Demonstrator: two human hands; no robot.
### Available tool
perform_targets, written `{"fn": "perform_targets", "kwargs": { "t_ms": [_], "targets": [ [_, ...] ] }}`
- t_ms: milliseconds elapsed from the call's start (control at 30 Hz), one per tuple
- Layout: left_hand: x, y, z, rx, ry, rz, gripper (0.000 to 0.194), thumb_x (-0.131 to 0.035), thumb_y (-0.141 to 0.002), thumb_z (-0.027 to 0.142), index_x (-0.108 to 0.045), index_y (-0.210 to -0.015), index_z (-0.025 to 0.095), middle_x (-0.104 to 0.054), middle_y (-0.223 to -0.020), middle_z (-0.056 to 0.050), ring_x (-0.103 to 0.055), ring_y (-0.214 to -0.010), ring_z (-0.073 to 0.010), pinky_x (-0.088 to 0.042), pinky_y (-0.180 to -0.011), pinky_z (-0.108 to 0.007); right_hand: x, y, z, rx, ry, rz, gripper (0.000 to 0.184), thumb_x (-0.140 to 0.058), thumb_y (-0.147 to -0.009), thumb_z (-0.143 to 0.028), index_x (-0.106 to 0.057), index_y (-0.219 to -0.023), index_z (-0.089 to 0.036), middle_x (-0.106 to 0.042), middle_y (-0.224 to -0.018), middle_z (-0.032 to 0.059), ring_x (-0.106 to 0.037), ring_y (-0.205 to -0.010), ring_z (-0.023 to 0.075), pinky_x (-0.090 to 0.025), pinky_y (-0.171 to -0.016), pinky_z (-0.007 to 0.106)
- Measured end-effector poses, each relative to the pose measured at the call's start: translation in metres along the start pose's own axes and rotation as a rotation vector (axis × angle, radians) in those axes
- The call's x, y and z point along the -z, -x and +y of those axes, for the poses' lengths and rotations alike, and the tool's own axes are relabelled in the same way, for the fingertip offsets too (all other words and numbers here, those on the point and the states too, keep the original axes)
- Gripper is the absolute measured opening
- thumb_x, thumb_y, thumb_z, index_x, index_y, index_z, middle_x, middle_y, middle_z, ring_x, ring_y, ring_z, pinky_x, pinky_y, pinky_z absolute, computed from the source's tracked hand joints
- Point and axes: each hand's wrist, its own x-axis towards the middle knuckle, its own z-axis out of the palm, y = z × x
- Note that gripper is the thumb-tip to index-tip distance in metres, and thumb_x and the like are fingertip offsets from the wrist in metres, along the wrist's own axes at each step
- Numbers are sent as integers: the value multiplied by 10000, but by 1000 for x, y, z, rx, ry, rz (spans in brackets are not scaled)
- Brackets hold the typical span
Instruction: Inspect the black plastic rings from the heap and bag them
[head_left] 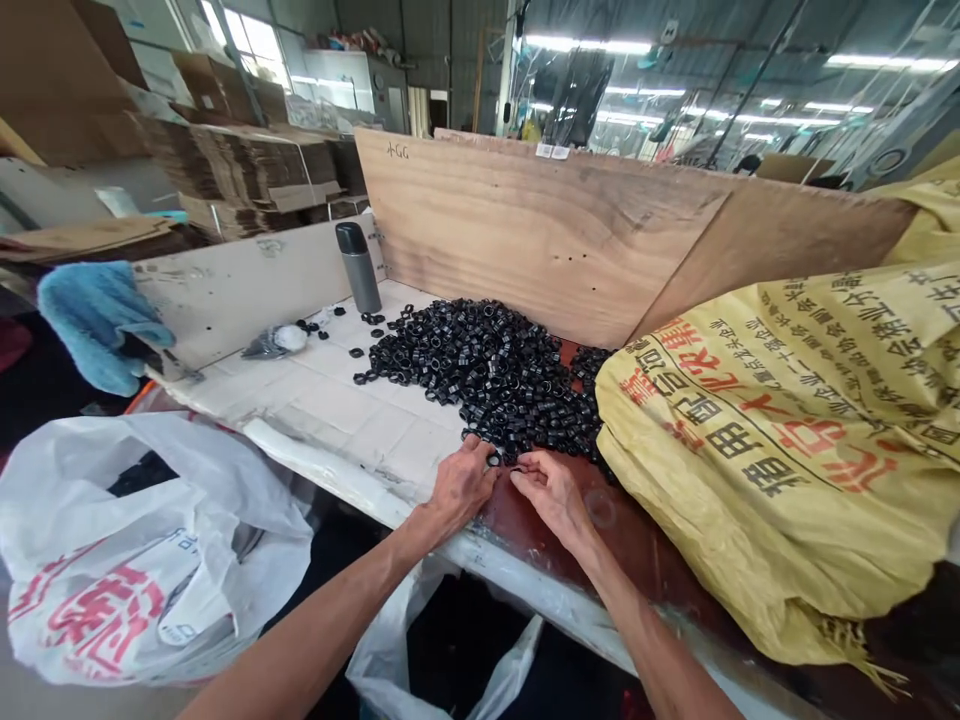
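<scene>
A heap of small black rings (487, 350) lies in the middle of the worktable. At its near edge my left hand (463, 478) rests on the table with fingers curled, closed on a black ring (493, 459). Close to its right, my right hand (551, 488) pinches at the edge of the heap. A small dark piece (516, 471) shows at its fingertips, partly hidden and too small to make out fully. The two hands are a short gap apart.
A yellow woven sack (750, 440) leans over the table's right side. A dark thermos (358, 268) stands at the back left, near a small clear bag (274, 342). White plastic bags hang left (150, 540) and below the front edge. Wooden boards (540, 230) wall the back.
</scene>
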Motion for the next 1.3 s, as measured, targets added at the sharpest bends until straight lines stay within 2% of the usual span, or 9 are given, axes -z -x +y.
{"fn": "perform_targets", "kwargs": {
  "t_ms": [133, 267, 433, 633, 733, 933, 1100, 1167, 1300],
  "targets": [
    [-3, 5, -5, -15, 12, 24, 229, -606, -836, 171, -641, -1061, 194, -691, -994, -68, -683, -868, -221, -526, -758, -317, -10, -18, 1, -22, -115, -69, 254, -663, -810, -364, -681, -967, -165, -746, -883, 72, -714, -781, 213, -576, -711, 325],
    [5, 14, -8, -84, 186, 75, 282, -604, -803, 138, -654, -1076, 189, -684, -959, -60, -674, -834, -198, -550, -773, -314, -13, -17, -2, -42, -232, -79, 270, -672, -827, -387, -675, -999, -178, -750, -916, 61, -720, -807, 212, -581, -767, 344],
    [11, 18, -8, -123, 467, 96, 322, -576, -802, 84, -690, -1077, 208, -656, -1006, -58, -656, -844, -159, -568, -749, -278, -11, -10, -10, 176, -117, -81, 197, -648, -851, -262, -746, -1015, -214, -713, -1104, 64, -655, -1063, 220, -510, -958, 356],
    [9, 19, -12, 6, 767, 54, 338, -625, -813, 108, -653, -1132, 214, -627, -1041, -47, -665, -878, -155, -589, -814, -307, -14, -8, -8, 205, -109, -51, 176, -647, -871, -242, -688, -1039, -212, -699, -969, 42, -659, -818, 173, -549, -736, 278],
    [10, 19, -13, -43, 837, 69, 270, -651, -815, 115, -668, -1066, 212, -618, -1097, -53, -660, -979, -177, -586, -829, -305, -12, -7, -9, 279, -47, -51, 129, -648, -881, -223, -706, -996, -222, -693, -1005, 45, -657, -891, 186, -536, -785, 285],
    [16, 20, -13, -81, 823, 59, 234, -694, -859, 195, -703, -1092, 220, -691, -1086, -63, -679, -959, -174, -570, -851, -303, -12, -5, -10, 337, -8, -23, 127, -637, -906, -218, -714, -1006, -231, -703, -1027, 43, -664, -962, 191, -526, -846, 285],
    [17, 16, -13, -82, 763, 49, 230, -681, -888, 298, -720, -1100, 215, -725, -1101, -76, -691, -1016, -201, -573, -904, -322, -13, -8, -5, 341, 70, 11, 115, -618, -930, -273, -703, -968, -205, -702, -790, 24, -658, -676, 164, -508, -662, 259],
    [17, 19, -12, -72, 722, 39, 234, -675, -887, 344, -730, -1075, 217, -743, -1094, -70, -704, -1017, -211, -577, -922, -327, -11, -3, -11, 334, 115, 41, 109, -614, -927, -262, -703, -913, -201, -691, -749, 19, -645, -662, 161, -489, -656, 252],
    [20, 36, -31, -7, 539, 102, 282, -696, -822, 488, -770, -977, 264, -787, -1023, -21, -749, -915, -227, -618, -840, -293, -37, 7, -21, 329, 92, 18, 121, -601, -915, -183, -715, -919, -223, -721, -828, -10, -672, -772, 137, -483, -728, 202]
  ]
}}
